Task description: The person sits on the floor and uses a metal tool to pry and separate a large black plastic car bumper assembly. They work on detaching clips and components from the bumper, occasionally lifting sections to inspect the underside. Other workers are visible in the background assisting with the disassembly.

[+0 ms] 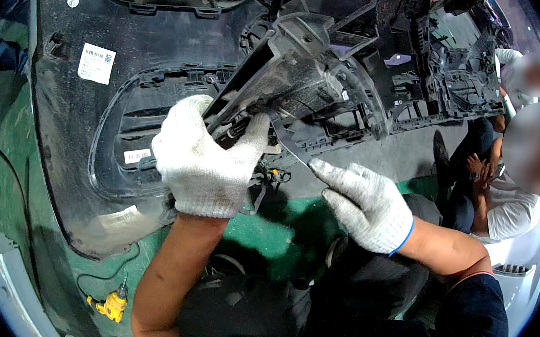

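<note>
My left hand (205,155), in a white knit glove, is closed around the near end of a dusty black plastic car part (287,65). That part is tilted up, with broad ribs and flanges at its far end. In my gloved right hand (371,209) is a slim tool with a thin metal blade (296,151), pinched between thumb and fingers. Its tip reaches the black part beside my left thumb; the exact contact is hidden. Beneath lies a large black bumper (58,120), inner side up, with stickers on it.
A yellow power drill (112,303) lies on the green floor (262,240) at lower left, beside a cable. More black plastic framework (457,76) stretches to the far right. Two people in white shirts (516,207) sit at the right, near a pale car panel (530,261).
</note>
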The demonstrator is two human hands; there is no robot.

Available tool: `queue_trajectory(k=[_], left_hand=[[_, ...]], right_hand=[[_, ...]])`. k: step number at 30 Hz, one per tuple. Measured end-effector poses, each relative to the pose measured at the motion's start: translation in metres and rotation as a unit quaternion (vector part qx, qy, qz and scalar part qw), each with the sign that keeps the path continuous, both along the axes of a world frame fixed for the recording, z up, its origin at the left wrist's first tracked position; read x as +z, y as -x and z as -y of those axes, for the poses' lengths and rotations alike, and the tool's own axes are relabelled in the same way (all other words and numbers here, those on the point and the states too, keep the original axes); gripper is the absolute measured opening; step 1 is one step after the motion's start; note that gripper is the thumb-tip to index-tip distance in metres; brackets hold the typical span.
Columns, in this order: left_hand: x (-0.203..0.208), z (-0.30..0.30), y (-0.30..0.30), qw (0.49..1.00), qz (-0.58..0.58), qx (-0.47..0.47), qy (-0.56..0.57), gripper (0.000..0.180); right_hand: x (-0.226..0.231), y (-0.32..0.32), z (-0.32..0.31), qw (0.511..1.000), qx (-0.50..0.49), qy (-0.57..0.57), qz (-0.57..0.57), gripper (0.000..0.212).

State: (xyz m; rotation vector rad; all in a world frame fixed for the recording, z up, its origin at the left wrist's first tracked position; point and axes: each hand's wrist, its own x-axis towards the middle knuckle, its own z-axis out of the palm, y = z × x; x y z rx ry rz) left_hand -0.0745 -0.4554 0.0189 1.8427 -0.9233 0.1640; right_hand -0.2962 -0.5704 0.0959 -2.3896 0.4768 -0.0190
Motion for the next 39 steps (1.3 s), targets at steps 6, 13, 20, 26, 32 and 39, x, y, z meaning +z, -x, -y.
queue_trajectory(k=[6,13,20,26,32,39], left_hand=[[-0.001,0.006,0.001,0.997,0.071,0.035,-0.007,0.049],[0.0,0.005,0.001,0.994,0.097,0.041,-0.009,0.045],[-0.003,0.0,0.002,0.994,0.097,0.04,-0.019,0.047],[0.003,0.001,0.005,0.996,0.066,0.035,-0.045,0.049],[0.0,0.003,0.006,0.996,0.081,0.026,-0.02,0.049],[-0.001,0.002,0.004,0.996,0.077,0.032,-0.037,0.047]], right_hand=[[0.017,-0.008,0.036,0.975,-0.08,-0.2,-0.063,0.04],[0.021,-0.012,0.038,0.967,-0.097,-0.207,-0.114,0.043],[0.04,-0.021,0.083,0.979,0.063,-0.137,-0.135,0.037],[0.031,-0.021,0.098,0.977,0.089,-0.171,-0.092,0.038],[0.047,-0.038,0.12,0.961,0.101,-0.171,-0.192,0.039],[0.057,-0.052,0.117,0.957,0.106,-0.166,-0.214,0.04]])
